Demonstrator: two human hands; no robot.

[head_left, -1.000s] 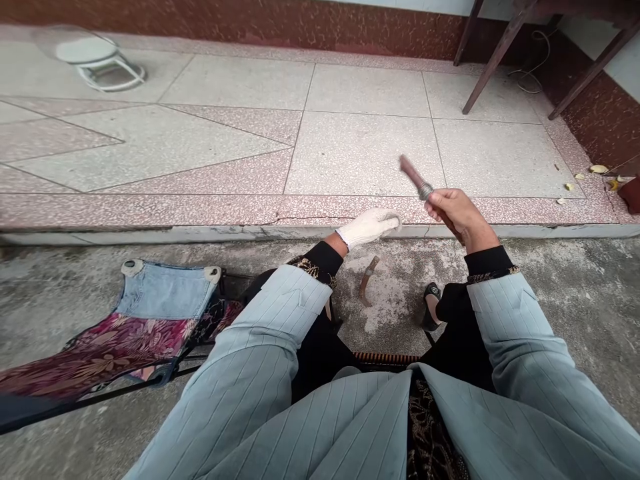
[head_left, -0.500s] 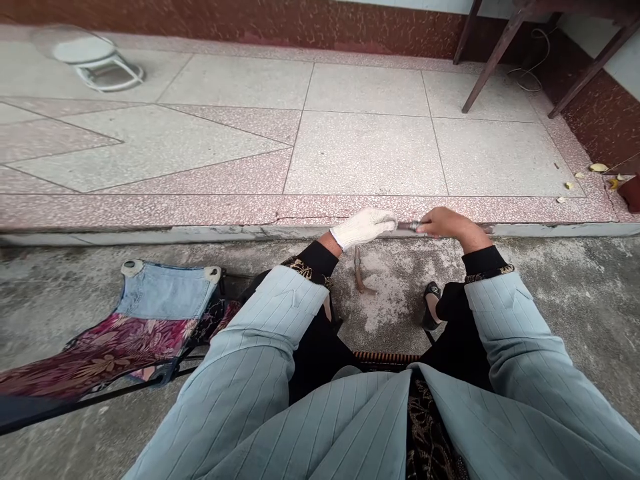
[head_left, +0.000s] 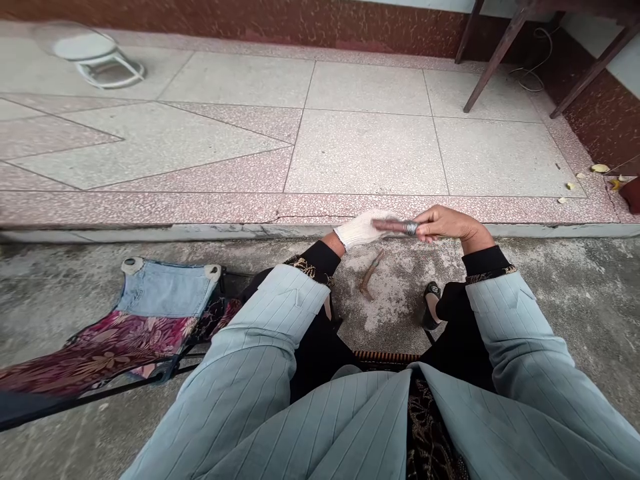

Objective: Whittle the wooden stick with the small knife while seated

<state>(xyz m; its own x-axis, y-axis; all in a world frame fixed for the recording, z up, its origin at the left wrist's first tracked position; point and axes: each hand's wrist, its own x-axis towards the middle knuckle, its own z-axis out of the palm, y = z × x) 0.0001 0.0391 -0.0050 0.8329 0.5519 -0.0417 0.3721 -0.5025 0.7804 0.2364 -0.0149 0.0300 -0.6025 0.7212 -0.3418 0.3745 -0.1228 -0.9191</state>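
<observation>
My left hand (head_left: 361, 229), in a white knit glove, is just behind a short brown stick (head_left: 387, 225) with silvery wire wound round one end. The glove's fingers are mostly hidden and blurred. My bare right hand (head_left: 444, 223) is closed round the wire-wound end, and the stick points left across the glove. Whether the glove touches the stick is unclear. Below the hands is a thin, brown, hooked piece (head_left: 369, 277) that looks like rusty metal. I cannot tell whether it hangs or lies on the concrete.
A raised terrazzo step (head_left: 365, 153) runs across in front of me. To my left stands a folding chair (head_left: 165, 287) with denim and flowered cloth. A white stool (head_left: 97, 57) is at the far left, dark table legs (head_left: 497, 60) at the far right. Yellow leaves (head_left: 599, 168) lie near the right edge.
The stick's free end has come out of the gloved fingers and now shows in front of the glove. The hooked brown piece has swung from upright to slanting, its top further right.
</observation>
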